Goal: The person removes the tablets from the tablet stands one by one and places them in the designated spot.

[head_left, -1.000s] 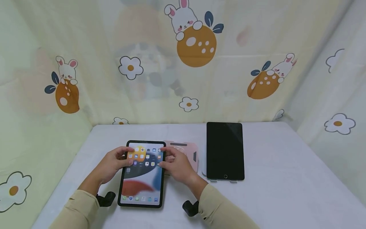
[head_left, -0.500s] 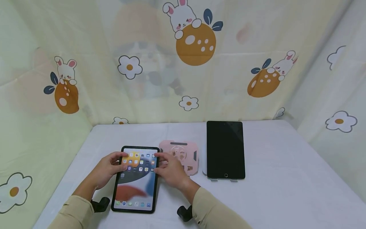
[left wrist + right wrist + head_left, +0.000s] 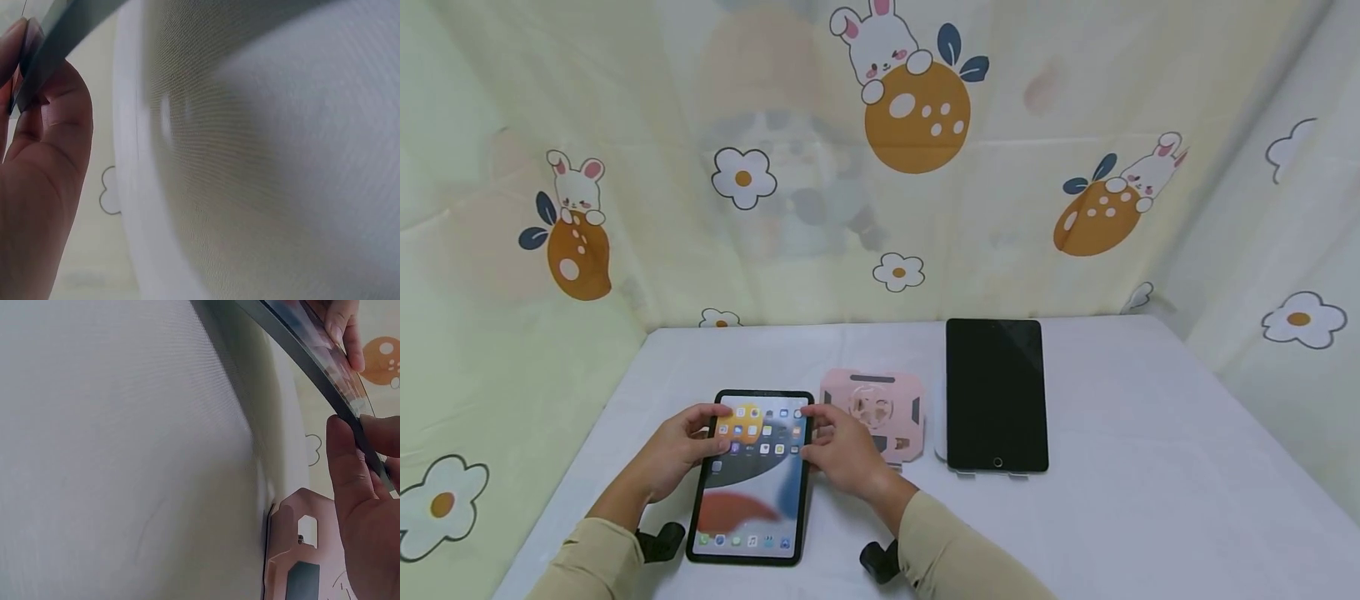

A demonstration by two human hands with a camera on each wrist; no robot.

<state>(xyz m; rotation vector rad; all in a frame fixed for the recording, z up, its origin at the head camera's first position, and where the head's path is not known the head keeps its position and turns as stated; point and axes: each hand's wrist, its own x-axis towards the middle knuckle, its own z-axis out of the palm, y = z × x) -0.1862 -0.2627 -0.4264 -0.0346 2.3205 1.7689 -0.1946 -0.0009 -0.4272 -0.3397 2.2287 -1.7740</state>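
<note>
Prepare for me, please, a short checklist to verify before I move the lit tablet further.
1. Left hand grips the left edge of the lit tablet: ok.
2. Right hand grips the right edge, at about the same height: ok.
3. Screen side of the lit tablet is turned toward the head camera: ok.
4. Pink piece is apart from the lit tablet: ok, but it lies close by the right hand.
5. Dark tablet is well away from both hands: ok.
6. Lower edge of the lit tablet is off the white table: cannot tell.
</note>
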